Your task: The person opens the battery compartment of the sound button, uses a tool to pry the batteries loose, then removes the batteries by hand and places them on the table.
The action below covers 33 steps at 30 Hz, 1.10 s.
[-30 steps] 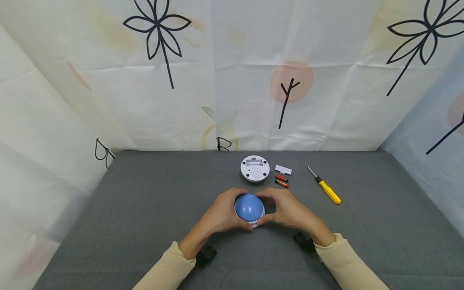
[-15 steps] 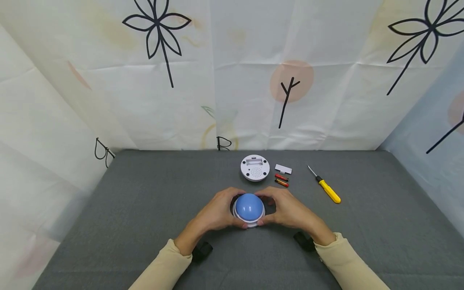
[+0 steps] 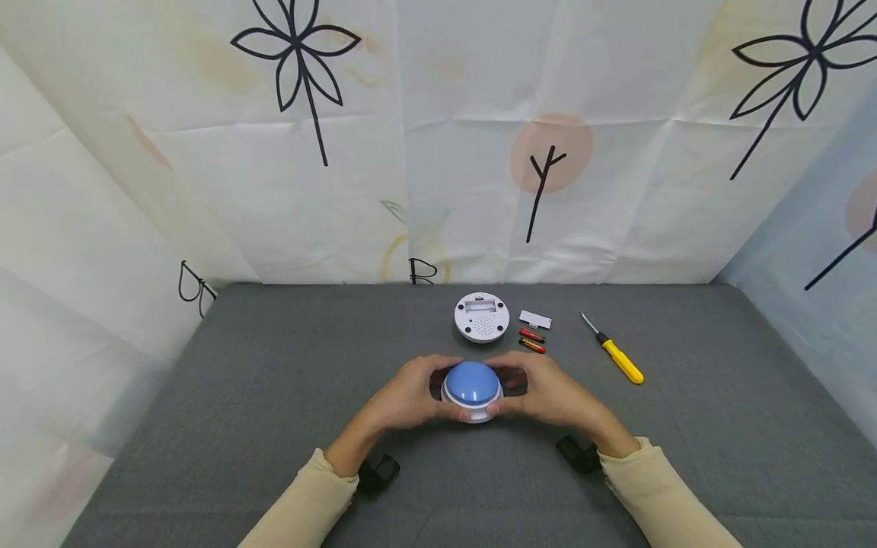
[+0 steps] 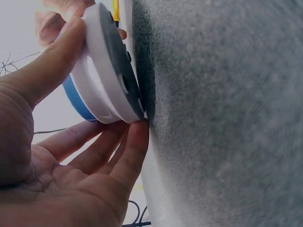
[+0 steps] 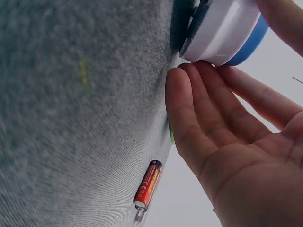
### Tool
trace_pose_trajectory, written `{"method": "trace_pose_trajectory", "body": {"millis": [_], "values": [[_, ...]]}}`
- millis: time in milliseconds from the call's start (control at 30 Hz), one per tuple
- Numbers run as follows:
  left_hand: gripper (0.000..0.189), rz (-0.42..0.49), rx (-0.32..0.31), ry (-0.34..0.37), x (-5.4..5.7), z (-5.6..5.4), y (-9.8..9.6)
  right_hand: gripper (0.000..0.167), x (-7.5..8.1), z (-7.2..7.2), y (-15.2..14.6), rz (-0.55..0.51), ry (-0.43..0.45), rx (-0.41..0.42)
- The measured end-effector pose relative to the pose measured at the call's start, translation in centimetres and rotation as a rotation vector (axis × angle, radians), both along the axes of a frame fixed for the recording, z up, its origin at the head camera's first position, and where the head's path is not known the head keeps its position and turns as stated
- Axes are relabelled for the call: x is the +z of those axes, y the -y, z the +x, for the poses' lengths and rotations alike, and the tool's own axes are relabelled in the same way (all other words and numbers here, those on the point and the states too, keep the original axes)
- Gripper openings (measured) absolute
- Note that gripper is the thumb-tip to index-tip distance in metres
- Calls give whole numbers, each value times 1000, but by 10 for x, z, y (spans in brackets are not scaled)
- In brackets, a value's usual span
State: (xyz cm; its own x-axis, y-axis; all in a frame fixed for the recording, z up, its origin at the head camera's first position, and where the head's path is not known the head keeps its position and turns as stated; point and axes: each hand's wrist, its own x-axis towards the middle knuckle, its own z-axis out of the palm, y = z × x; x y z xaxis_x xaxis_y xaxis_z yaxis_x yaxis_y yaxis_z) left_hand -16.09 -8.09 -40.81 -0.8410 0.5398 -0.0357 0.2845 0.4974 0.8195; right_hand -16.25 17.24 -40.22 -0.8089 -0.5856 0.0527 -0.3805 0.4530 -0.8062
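Between both hands, in the head view, is a round push button with a blue dome (image 3: 473, 382) and a white base. My left hand (image 3: 409, 397) grips its left side, thumb at the near edge and fingers behind. My right hand (image 3: 548, 392) holds the right side in the same way. In the left wrist view the button (image 4: 92, 80) is tilted, its dark underside partly lifted off the cloth and its far edge low against it. The right wrist view shows the button's white side (image 5: 222, 33) between thumb and fingers.
Beyond the hands lies a white round unit (image 3: 483, 329) with its battery compartment uncovered. To its right are a white battery cover (image 3: 535, 320) and two red batteries (image 3: 532, 346). Farther right lies a yellow-handled screwdriver (image 3: 622, 361). Grey cloth (image 3: 274, 380) covers the table.
The button has tipped, so more of the white front side shows below the dome. My left hand has shifted slightly left on it; my right hand has hardly moved.
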Motion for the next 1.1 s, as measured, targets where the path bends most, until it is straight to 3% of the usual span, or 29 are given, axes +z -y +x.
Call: {"method": "trace_pose_trajectory", "body": {"millis": [133,300,600,833,1100], "values": [[69,109,-28,119,1,-4,2,55,3,-2,-4,-18,75,-8],[57,186,-58,181,1,-6,5,49,7,-5,-7,-37,156,-32],[50,192,33,234,3,-5,1,44,12,-7,-10,-56,354,-24],[55,175,92,266,6,0,0,42,14,-6,-11,-98,373,-20],[63,216,138,385,6,5,-6,38,12,-4,-8,-105,382,-2]]}}
